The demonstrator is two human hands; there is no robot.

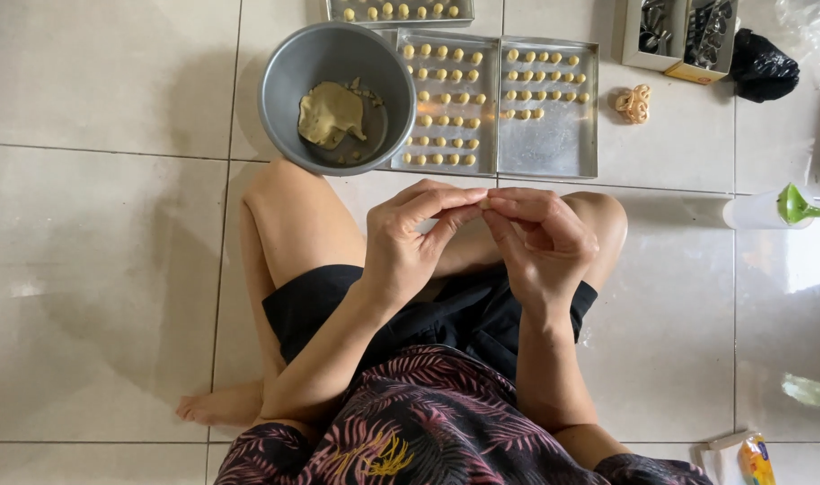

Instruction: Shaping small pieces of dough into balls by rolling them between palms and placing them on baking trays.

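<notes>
I sit cross-legged on a tiled floor. My left hand (416, 235) and my right hand (537, 235) meet fingertip to fingertip above my knees, pinching a tiny piece of dough (483, 203) that is mostly hidden between them. A grey metal bowl (284, 67) holding a yellow lump of dough (331, 114) rests just beyond my left knee. Behind my hands lie two metal baking trays, the left tray (489, 103) filled with rows of small dough balls, the right tray (554, 148) filled only in its far half.
A third tray (401, 13) with dough balls shows at the top edge. A pale ring-shaped cutter (633, 103), a box of metal moulds (679, 36) and a black bag (762, 65) lie at the top right. A white cup with a green tool (774, 208) stands right.
</notes>
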